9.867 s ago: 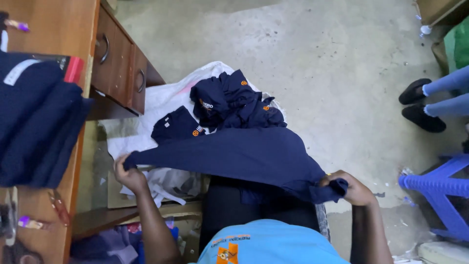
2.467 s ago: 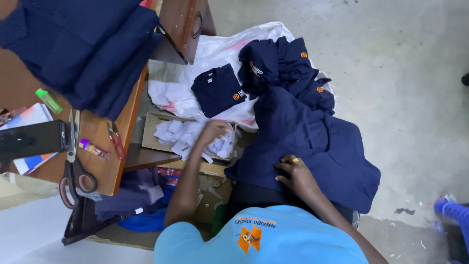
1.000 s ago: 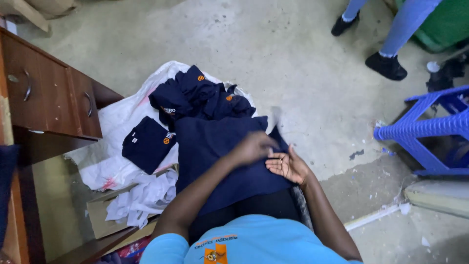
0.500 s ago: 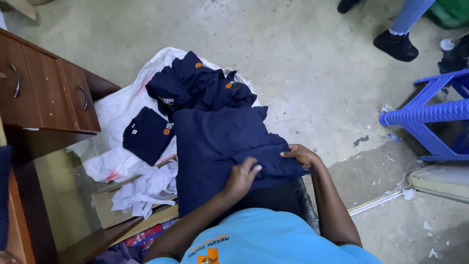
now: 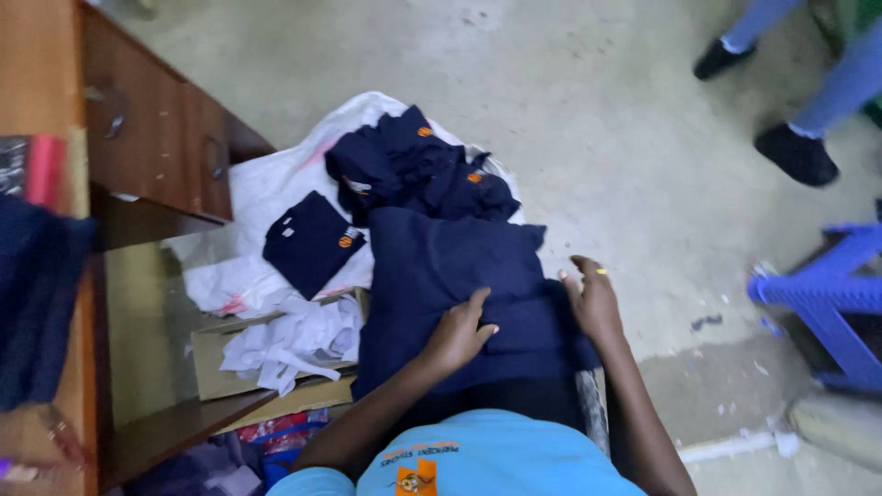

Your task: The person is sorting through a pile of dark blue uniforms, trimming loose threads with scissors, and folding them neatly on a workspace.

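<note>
While seated, both hands flat on a navy garment spread over the lap. Left hand palm-down near the garment's near edge, fingers held loosely together and pointing away from the body; nothing pinched. Right hand at the garment's right edge, fingers slightly spread and curled over the cloth, a yellow ring on one finger; whether any fold is gripped underneath cannot be told.

Garment folded to a rough rectangle, far edge reaching toward the floor, touching a heap of navy clothes with small orange marks. Heap resting on a white sheet laid on the concrete floor. One folded navy shirt lying apart on the sheet's left part, just beside the heap. White crumpled cloth lying in a cardboard box left of the lap, near the sheet's near edge.

Wooden desk with drawers along the left edge of view; dark navy cloth hanging over its near left side. Blue plastic stool on the floor at right, well apart from the hands. Another person's legs in light blue trousers and dark shoes at top right.
</note>
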